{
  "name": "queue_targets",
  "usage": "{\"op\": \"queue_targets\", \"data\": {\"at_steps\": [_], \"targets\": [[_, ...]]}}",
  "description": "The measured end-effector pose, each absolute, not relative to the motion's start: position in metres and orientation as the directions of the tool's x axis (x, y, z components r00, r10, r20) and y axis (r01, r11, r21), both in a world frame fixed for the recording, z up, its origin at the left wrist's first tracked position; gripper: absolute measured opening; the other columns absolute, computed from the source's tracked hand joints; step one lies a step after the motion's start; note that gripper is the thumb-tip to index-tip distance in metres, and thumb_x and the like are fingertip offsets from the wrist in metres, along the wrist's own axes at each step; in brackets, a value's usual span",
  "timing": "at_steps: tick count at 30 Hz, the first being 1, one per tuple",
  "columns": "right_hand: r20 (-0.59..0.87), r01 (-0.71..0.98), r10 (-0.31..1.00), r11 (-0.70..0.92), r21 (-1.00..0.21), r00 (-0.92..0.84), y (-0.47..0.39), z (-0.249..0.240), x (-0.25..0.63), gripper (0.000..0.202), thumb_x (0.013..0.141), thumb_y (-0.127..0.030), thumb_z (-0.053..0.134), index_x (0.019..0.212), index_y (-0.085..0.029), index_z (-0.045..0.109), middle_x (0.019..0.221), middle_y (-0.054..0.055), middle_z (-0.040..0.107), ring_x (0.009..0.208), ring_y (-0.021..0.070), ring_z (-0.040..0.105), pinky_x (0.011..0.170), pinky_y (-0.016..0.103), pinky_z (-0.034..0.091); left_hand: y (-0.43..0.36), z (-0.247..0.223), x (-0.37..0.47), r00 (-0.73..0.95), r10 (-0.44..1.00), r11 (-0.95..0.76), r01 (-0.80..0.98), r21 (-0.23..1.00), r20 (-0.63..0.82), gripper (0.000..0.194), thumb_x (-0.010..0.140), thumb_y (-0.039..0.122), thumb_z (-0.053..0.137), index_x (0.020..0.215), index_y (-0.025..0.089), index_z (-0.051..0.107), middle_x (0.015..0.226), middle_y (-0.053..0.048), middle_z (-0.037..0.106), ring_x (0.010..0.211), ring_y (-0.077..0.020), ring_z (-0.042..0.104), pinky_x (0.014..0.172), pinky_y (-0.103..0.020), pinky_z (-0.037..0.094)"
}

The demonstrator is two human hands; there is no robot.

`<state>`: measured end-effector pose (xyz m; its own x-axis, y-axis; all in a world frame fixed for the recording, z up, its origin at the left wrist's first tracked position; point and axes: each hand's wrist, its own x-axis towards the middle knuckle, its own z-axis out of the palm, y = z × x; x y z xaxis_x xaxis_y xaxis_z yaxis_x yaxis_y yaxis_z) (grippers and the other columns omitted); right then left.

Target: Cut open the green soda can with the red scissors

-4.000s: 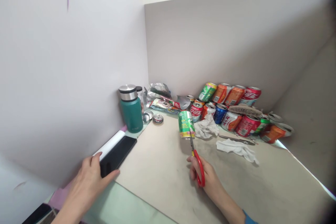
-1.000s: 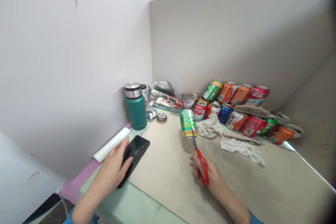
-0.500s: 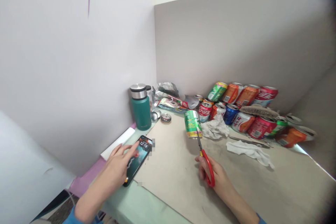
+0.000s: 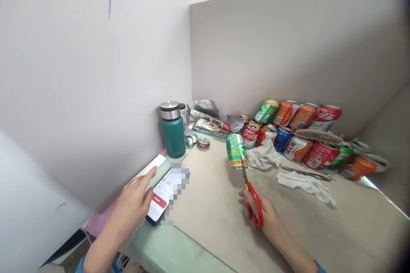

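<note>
1. green can (image 4: 237, 150): lies at the middle of the scene, over the far part of the board (image 4: 211, 213), its long axis close to upright with a slight tilt; whether it rests on the board cannot be told.
2. red-handled scissors (image 4: 252, 192): blades point far and slightly left, the tip overlapping the can's near right side; whether the tip enters the metal is unclear.
3. right hand (image 4: 268, 213): curled round the scissor handles, near and right of the can, apart from it; the nearer hand to the can, with the scissors spanning the gap.
4. phone (image 4: 165, 192): at left, screen lit and partly blurred, long axis running from near left to far right.
5. left hand (image 4: 136, 196): loosely spread, gripping nothing, at the phone's left edge; the phone lies just to its right. contact cannot be confirmed.
6. surroundings: crumpled tissue (image 4: 265, 155) just right of the can; stacked cans (image 4: 306, 116) at far right; teal bottle (image 4: 174, 138) beyond the phone.
</note>
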<state>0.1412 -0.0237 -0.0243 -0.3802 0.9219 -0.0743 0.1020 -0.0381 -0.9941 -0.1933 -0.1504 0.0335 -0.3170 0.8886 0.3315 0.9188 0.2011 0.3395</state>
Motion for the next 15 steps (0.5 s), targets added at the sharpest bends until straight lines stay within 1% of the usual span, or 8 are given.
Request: {"op": "queue_targets", "data": {"at_steps": [4, 6, 9, 11, 13, 15], "targets": [[-0.085, 0.108, 0.922, -0.047, -0.993, -0.379, -0.024, -0.025, 0.142, 0.060, 0.081, -0.077, 0.051, 0.089, -0.018, 0.054, 0.051, -0.005, 0.054, 0.038, 0.0096, 0.040, 0.040, 0.022, 0.030, -0.157, 0.025, -0.195, -0.373, 0.890, 0.280, 0.902, 0.330, 0.264, 0.062, 0.089, 0.046, 0.045, 0.144, 0.016, 0.048, 0.118, -0.015, 0.071, 0.106, -0.0321, 0.065, 0.089, -0.045, 0.051], [-0.089, 0.112, 0.921, -0.050, -0.992, -0.378, -0.024, -0.023, 0.141, 0.062, 0.079, -0.080, 0.051, 0.087, -0.018, 0.054, 0.051, -0.004, 0.054, 0.037, 0.0098, 0.040, 0.039, 0.023, 0.029, -0.161, 0.024, -0.194, -0.380, 0.896, 0.298, 0.898, 0.325, 0.229, 0.071, 0.084, 0.050, 0.053, 0.146, 0.015, 0.045, 0.120, -0.016, 0.069, 0.109, -0.0339, 0.064, 0.088, -0.045, 0.050], [-0.104, 0.115, 0.925, -0.066, -0.991, -0.366, -0.025, -0.018, 0.139, 0.064, 0.075, -0.082, 0.052, 0.086, -0.019, 0.054, 0.051, -0.005, 0.053, 0.037, 0.0102, 0.040, 0.039, 0.023, 0.029, -0.165, 0.023, -0.188, -0.349, 0.928, 0.294, 0.901, 0.318, 0.132, 0.092, 0.072, 0.047, 0.068, 0.151, 0.015, 0.036, 0.134, -0.018, 0.061, 0.123, -0.0370, 0.056, 0.095, -0.047, 0.048], [-0.110, 0.111, 0.928, -0.075, -0.991, -0.357, -0.026, -0.017, 0.139, 0.065, 0.075, -0.082, 0.053, 0.088, -0.019, 0.054, 0.051, -0.005, 0.053, 0.037, 0.0102, 0.040, 0.039, 0.023, 0.029, -0.166, 0.022, -0.183, -0.343, 0.938, 0.309, 0.896, 0.319, 0.053, 0.102, 0.068, 0.045, 0.070, 0.155, 0.013, 0.027, 0.141, -0.020, 0.055, 0.131, -0.0381, 0.050, 0.100, -0.048, 0.045], [-0.104, 0.110, 0.926, -0.068, -0.992, -0.362, -0.026, -0.017, 0.139, 0.065, 0.076, -0.081, 0.052, 0.090, -0.018, 0.054, 0.052, -0.005, 0.053, 0.037, 0.0100, 0.040, 0.039, 0.023, 0.029, -0.166, 0.020, -0.179, -0.369, 0.929, 0.347, 0.884, 0.314, 0.012, 0.104, 0.070, 0.043, 0.067, 0.156, 0.011, 0.020, 0.142, -0.021, 0.053, 0.132, -0.0380, 0.048, 0.103, -0.049, 0.043], [-0.088, 0.114, 0.923, -0.048, -0.992, -0.374, -0.025, -0.020, 0.140, 0.063, 0.078, -0.079, 0.051, 0.090, -0.017, 0.055, 0.052, -0.005, 0.054, 0.038, 0.0096, 0.040, 0.040, 0.023, 0.029, -0.164, 0.017, -0.179, -0.399, 0.917, 0.379, 0.875, 0.301, 0.005, 0.102, 0.073, 0.042, 0.063, 0.157, 0.009, 0.015, 0.139, -0.023, 0.055, 0.131, -0.0379, 0.049, 0.103, -0.050, 0.043]]}}
